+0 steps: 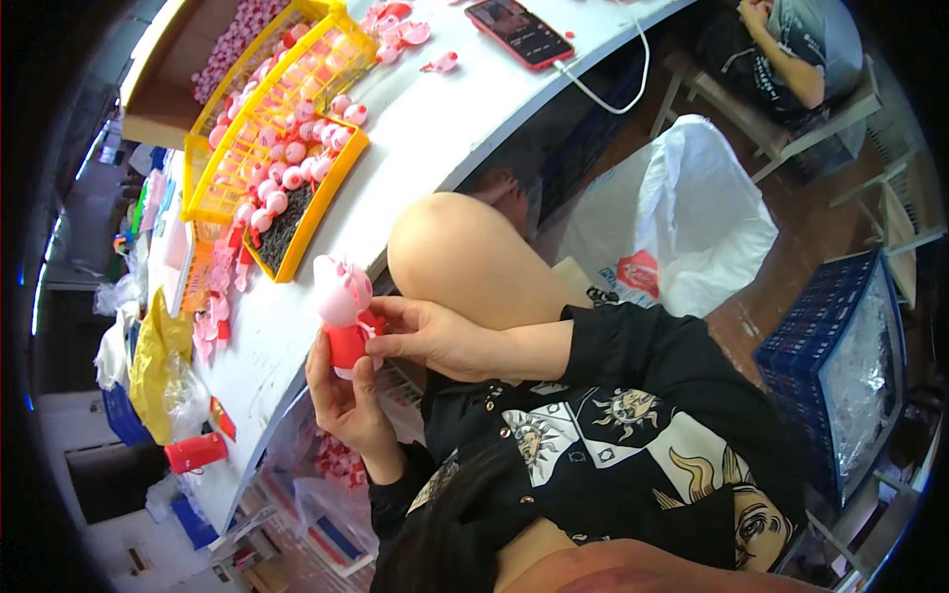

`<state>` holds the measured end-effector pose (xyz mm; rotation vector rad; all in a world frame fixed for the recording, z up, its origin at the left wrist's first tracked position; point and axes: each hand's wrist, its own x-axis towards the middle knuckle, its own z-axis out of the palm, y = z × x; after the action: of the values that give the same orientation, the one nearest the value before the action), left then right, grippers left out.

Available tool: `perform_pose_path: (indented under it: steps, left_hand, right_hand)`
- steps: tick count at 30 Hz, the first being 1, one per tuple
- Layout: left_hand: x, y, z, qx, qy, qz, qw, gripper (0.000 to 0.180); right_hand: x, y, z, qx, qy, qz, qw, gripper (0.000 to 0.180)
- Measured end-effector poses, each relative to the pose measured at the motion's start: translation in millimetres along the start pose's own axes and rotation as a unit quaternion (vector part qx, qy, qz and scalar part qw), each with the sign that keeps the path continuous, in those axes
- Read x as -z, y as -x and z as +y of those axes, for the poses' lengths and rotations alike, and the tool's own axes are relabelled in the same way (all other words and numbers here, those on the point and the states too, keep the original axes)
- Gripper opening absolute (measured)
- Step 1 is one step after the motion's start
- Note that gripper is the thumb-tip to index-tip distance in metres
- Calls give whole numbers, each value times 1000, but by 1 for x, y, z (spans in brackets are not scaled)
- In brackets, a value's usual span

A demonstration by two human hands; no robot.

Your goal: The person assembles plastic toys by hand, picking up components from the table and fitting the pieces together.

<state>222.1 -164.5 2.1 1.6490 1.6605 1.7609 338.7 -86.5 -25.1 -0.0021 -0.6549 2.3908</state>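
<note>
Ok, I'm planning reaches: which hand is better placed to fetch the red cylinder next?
Probably the left hand: it is nearer the red cylinder, while the right hand, farther off, could hold the pink-and-red figure alone.

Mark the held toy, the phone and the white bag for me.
Toy (343, 341), head view: on its red body.
Phone (518, 33), head view: on its screen.
White bag (697, 212), head view: on its side.

Figurine (346, 301) between 2 hands, left hand (351, 410) below, right hand (430, 339) at its right side, by edge of table (425, 128). On table: tray (326, 206) ahead-left, basket (194, 188) just beyond; phone (519, 32) ahead-right. Bag (702, 217) right of knee (465, 242); crate (803, 351) farther right.
</note>
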Motion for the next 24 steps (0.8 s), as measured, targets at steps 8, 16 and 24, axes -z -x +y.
perform_pose_path:
  steps: [8,16,24]
  left_hand:
    - [-10,-5,7,-53,-6,-3,999,44]
    - [-13,-7,14,-64,-75,-20,995,43]
    - [-5,-5,19,-12,-71,-52,996,48]
  right_hand:
    - [-1,3,-11,-10,-60,-65,996,55]
    - [2,6,-13,18,-38,-77,996,62]
    - [-1,7,-12,42,-27,-60,997,56]
